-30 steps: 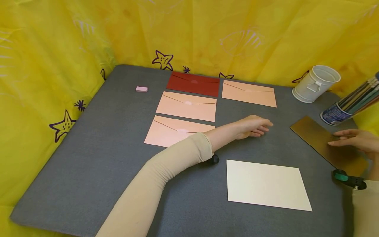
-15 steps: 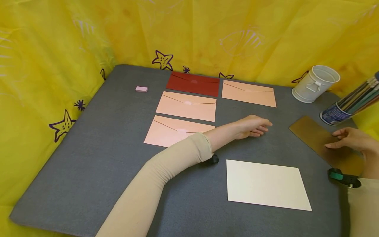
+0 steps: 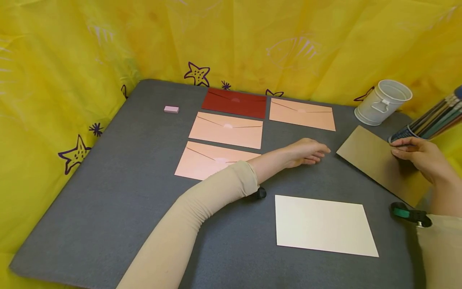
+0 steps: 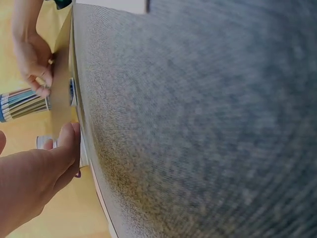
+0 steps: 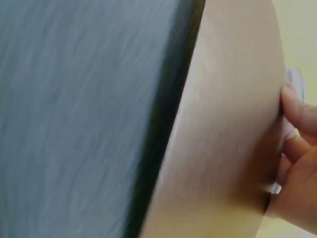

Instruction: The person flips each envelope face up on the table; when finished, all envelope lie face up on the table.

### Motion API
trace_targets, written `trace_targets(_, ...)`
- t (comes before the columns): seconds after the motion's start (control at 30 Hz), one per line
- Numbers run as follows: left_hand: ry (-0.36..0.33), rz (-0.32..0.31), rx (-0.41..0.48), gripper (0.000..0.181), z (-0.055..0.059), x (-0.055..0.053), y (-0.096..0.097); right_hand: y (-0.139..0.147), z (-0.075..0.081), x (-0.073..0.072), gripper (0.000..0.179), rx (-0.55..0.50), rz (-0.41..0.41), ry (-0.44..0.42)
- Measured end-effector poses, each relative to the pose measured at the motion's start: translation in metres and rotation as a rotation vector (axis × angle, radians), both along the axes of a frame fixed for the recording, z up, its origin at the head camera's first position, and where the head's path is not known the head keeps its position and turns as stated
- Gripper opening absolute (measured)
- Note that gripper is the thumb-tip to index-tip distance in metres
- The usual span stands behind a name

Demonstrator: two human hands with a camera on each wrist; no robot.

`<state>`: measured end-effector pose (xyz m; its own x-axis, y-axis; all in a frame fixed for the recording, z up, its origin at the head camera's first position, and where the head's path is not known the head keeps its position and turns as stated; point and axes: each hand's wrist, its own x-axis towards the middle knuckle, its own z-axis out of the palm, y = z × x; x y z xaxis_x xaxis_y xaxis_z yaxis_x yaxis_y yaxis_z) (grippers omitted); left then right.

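Gold-brown rectangular paper piece (image 3: 375,162), at the table's 3 o'clock, is shifted toward 10 and tipped up from its near-flat position half a second ago; its 2 o'clock long edge is pinched by the right hand (image 3: 424,160). Grip is thus established; full clearance from the table can't be told. Nothing is held by the relaxed left hand (image 3: 304,152). White metal can (image 3: 384,102) is placed at 2 o'clock, contents not visible. Blue-printed cylindrical holder (image 3: 406,133), at its 4 o'clock, is packed with slim pencils (image 3: 442,114).

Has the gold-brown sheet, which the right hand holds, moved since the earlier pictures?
Yes. Judged against the white can, the gold-brown sheet has shifted left and upward in the head view.
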<state>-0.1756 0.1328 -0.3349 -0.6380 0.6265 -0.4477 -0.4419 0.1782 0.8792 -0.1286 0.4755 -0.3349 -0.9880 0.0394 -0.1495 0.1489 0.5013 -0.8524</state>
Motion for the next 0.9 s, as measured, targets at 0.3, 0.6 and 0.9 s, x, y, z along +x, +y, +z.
trace_targets(0.3,0.156,0.02,-0.033,0.047,0.001,-0.003,-0.005,-0.051,0.027,-0.014,0.025,0.133,0.029,0.052)
trace_targets(0.6,0.214,0.042,0.031,0.03,0.001,-0.01,-0.009,-0.082,0.036,-0.021,0.023,0.179,0.085,0.112)
trace_targets(0.9,0.243,0.092,0.058,0.035,0.0,-0.022,-0.017,-0.102,0.038,-0.024,0.02,0.184,0.086,0.182)
